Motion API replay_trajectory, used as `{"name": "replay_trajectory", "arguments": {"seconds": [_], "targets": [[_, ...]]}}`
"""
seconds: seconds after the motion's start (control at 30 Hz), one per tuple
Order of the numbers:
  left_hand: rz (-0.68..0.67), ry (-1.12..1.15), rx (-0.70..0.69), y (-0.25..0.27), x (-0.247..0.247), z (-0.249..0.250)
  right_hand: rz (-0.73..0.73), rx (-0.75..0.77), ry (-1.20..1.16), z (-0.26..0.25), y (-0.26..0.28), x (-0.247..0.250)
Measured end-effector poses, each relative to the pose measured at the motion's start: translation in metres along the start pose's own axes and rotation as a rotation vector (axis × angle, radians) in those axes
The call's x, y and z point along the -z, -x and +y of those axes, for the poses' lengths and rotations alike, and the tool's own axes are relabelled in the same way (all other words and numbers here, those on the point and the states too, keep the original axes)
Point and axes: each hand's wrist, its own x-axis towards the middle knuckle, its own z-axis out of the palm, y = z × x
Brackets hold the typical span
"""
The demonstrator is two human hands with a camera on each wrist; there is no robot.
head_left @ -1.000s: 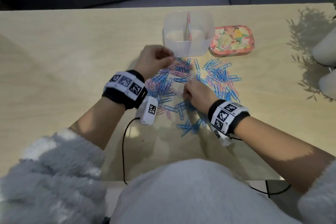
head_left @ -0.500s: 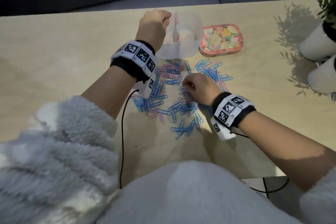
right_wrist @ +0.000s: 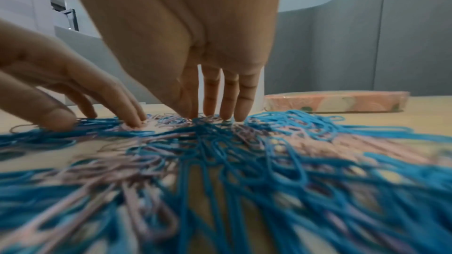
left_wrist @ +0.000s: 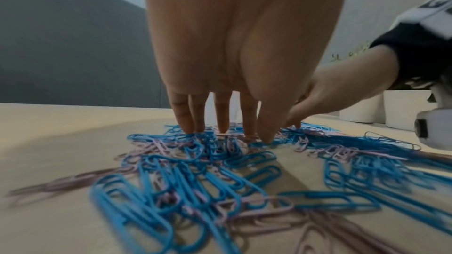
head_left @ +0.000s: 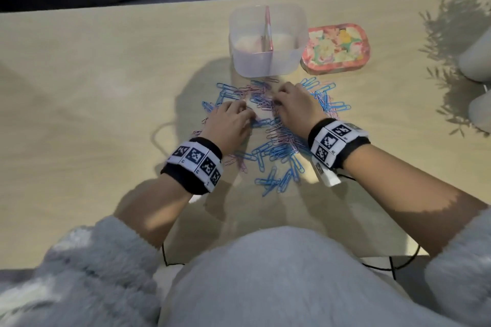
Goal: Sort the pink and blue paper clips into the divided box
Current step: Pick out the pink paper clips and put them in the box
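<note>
A loose heap of pink and blue paper clips (head_left: pixel 276 146) (left_wrist: pixel 220 177) (right_wrist: pixel 232 161) is spread over the wooden table in front of a translucent box (head_left: pixel 266 61) with a pink divider (head_left: pixel 267 28) down its middle. My left hand (head_left: pixel 233 121) (left_wrist: pixel 220 132) rests on the heap's left part, its fingers straight and their tips touching clips. My right hand (head_left: pixel 292 103) (right_wrist: pixel 215 117) rests on the heap's upper right, fingers pointing down onto the clips. Neither hand visibly holds a clip. What lies inside the box is unclear.
A flowery pink tin lid (head_left: pixel 336 46) (right_wrist: pixel 335 101) lies just right of the box. White plant pots (head_left: pixel 478 61) (left_wrist: pixel 362 109) stand at the table's right edge. A black cable (head_left: pixel 164 252) runs off the near edge. Bare tabletop (head_left: pixel 93 87) stretches to the left.
My left hand came back from the box's left compartment down to the heap. My right hand shifted up and right across the clips.
</note>
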Motion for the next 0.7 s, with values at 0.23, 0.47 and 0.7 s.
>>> {"name": "replay_trajectory", "arguments": {"seconds": [0.23,0.47,0.7], "targets": [[0.127,0.03,0.066,0.004,0.012,-0.007,0.071,-0.015,-0.039,-0.009,-0.006,0.011],[0.16,0.107,0.109,-0.04,0.02,-0.016,-0.01,0.014,-0.053,-0.034,-0.047,0.01],[0.136,0.12,0.182,-0.041,0.013,-0.033,0.015,-0.011,-0.014,-0.02,-0.044,0.002]]}}
